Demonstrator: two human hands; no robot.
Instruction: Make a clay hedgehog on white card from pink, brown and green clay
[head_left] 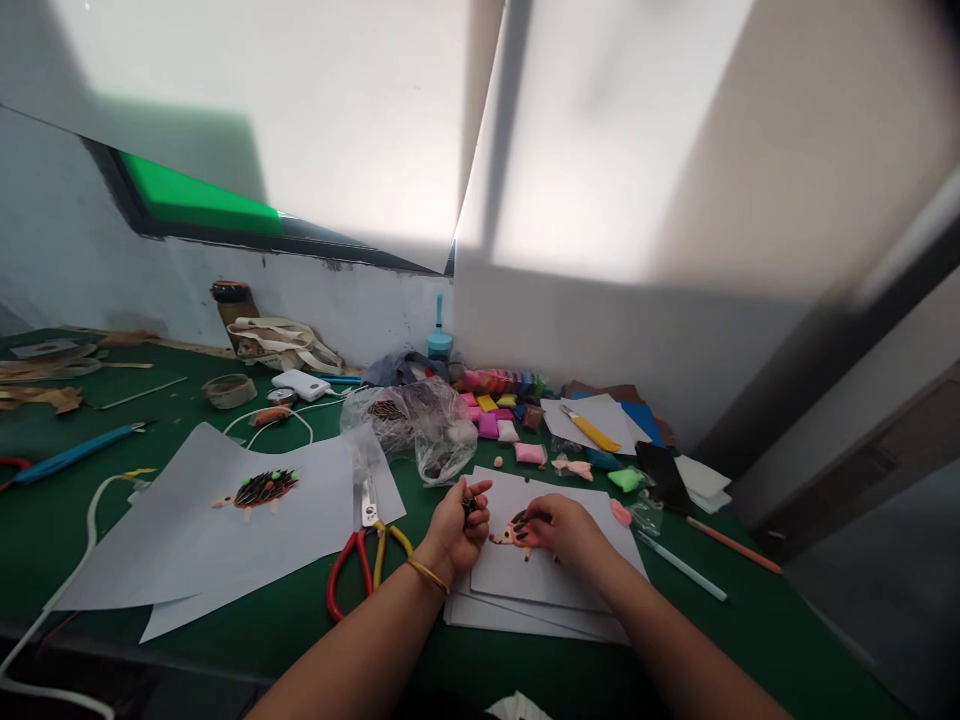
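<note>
My left hand (459,522) is turned palm up with its fingers curled around several small dark pieces (470,510), which look like seeds. My right hand (564,532) bends over a pink clay hedgehog (507,537) on white paper (540,584). Its fingertips pinch together at the hedgehog's back, where a few dark pieces stick in the clay; whatever they hold is too small to tell. Part of the hedgehog is hidden beneath those fingers. Farther left, another hedgehog (264,489), covered in dark spines with green and orange dots, lies on a white sheet (300,525).
Red-handled pliers (349,575) and yellow-handled scissors (379,545) lie beside my left forearm. Behind my hands are a clear plastic bag (442,440) and several coloured clay packets (488,425). A yellow cutter (595,433) rests on paper; a white pen (682,567) lies to the right.
</note>
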